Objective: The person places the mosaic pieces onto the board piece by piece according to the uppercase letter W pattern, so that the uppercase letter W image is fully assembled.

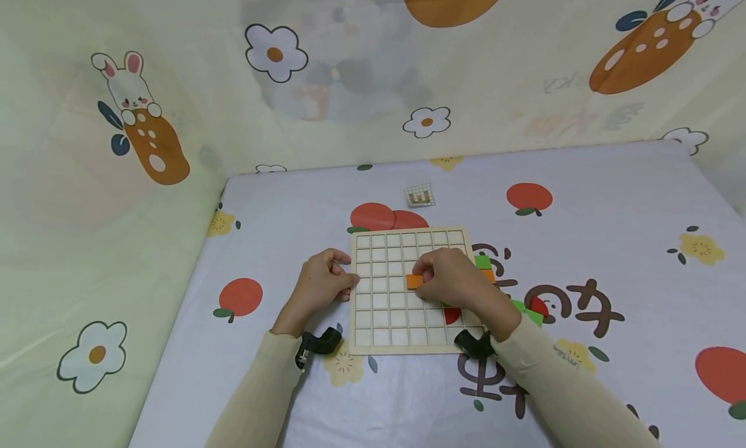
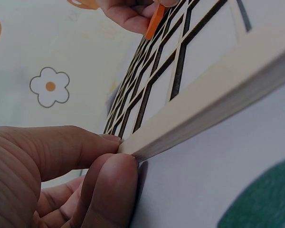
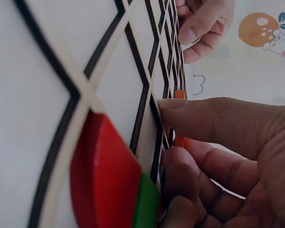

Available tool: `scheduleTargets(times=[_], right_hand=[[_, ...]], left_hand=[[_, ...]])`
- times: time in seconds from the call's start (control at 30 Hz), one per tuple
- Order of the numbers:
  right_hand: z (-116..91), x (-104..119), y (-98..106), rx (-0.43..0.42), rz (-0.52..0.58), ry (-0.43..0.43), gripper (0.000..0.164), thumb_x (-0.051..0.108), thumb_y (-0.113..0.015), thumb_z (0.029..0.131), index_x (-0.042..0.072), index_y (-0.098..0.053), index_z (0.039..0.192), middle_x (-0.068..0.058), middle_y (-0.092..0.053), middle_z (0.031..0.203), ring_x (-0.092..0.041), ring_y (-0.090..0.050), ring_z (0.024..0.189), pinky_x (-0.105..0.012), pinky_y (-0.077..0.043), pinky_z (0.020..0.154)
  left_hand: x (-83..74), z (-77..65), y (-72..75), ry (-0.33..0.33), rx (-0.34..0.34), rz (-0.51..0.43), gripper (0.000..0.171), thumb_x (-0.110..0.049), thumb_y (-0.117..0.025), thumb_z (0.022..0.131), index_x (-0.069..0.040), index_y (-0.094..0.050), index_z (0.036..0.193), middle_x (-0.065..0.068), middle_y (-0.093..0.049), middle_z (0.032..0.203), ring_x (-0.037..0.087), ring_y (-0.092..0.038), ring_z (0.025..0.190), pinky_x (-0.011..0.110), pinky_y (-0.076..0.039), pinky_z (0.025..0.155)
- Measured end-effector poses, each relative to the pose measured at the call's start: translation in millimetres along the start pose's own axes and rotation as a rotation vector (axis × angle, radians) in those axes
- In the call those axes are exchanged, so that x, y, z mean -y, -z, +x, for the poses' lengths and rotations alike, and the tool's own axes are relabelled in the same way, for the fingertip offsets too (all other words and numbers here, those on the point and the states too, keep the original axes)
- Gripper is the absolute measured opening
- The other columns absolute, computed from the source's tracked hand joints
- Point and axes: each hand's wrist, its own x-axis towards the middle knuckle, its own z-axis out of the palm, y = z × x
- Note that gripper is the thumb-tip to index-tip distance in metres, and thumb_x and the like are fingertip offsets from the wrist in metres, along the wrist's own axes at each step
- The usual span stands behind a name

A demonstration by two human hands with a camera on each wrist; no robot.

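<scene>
Flat on the bench [image 1: 629, 241], under a pale printed cloth, lies a wooden grid board [image 1: 402, 353], its square compartments parted by thin strips, with white floors showing in many of them. Towards its near right part, a red piece [image 1: 451, 315] with a curved side lies at the compartments, and a green piece [image 3: 146, 202] is just beside it, partly hidden by the fingers; how deep either one sits, I cannot tell.

Around the middle of the board is an orange block [image 1: 414, 282], pinched by the right hand [image 1: 451, 276] between thumb and fingers, the other fingers curled in beneath. Whether the block rests in a compartment or is held just above, I cannot tell. At the board's left edge, the left hand [image 1: 320, 276] pinches the wooden rim, one digit on top and another against the side.

Just right of the board lie a green block [image 1: 483, 261] and a second orange block [image 1: 487, 276], partly behind the right hand; farther right are more green blocks [image 1: 533, 316] and a red block [image 1: 539, 307]. Beyond the board's far edge lies a small card [image 1: 419, 195] with a printed grid.
</scene>
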Motion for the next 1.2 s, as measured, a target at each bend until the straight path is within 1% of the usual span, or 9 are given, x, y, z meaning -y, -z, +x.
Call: scheduleTargets(times=[0.17, 0.43, 1.03, 1.2], right_hand=[[-0.2, 1.0, -0.5, 0.007, 0.005, -0.021, 0.018, 0.007, -0.081, 0.081, 0.005, -0.075, 0.097, 0.000, -0.058, 0.070, -0.016, -0.054, 0.069, -0.029, -0.044, 0.063], [0.4, 0.0, -1.7, 0.008, 0.014, -0.042, 0.020, 0.008, -0.082, 0.081, 0.006, -0.076, 0.100, 0.000, -0.059, 0.073, -0.017, -0.055, 0.072, -0.029, -0.046, 0.065], [0.4, -1.0, -1.5, 0.006, -0.004, -0.019, 0.022, 0.008, -0.082, 0.082, 0.004, -0.076, 0.103, 0.000, -0.059, 0.073, -0.016, -0.054, 0.072, -0.030, -0.045, 0.065], [-1.0, -0.1, -2.8, -0.003, -0.005, -0.016, 0.025, 0.008, -0.082, 0.083, 0.005, -0.077, 0.107, 0.000, -0.062, 0.078, -0.017, -0.055, 0.076, -0.030, -0.047, 0.068]], left_hand=[[0.5, 0.6, -0.1, 0.006, 0.000, -0.001, 0.032, -0.003, -0.081, 0.088, -0.001, -0.063, 0.115, 0.010, -0.064, 0.080, 0.014, -0.067, 0.054, 0.028, -0.061, 0.054], [-0.5, -0.3, -0.2, 0.008, 0.000, 0.001, 0.032, -0.003, -0.081, 0.089, -0.001, -0.063, 0.116, 0.010, -0.064, 0.080, 0.014, -0.067, 0.054, 0.028, -0.060, 0.054], [-0.4, 0.3, -0.2, 0.006, 0.001, -0.002, 0.032, -0.003, -0.079, 0.089, 0.000, -0.063, 0.116, 0.009, -0.064, 0.080, 0.013, -0.067, 0.054, 0.027, -0.060, 0.054], [-0.7, -0.1, 0.0, 0.005, 0.000, 0.000, 0.032, -0.003, -0.080, 0.089, 0.000, -0.063, 0.117, 0.009, -0.065, 0.080, 0.013, -0.066, 0.054, 0.028, -0.060, 0.053]])
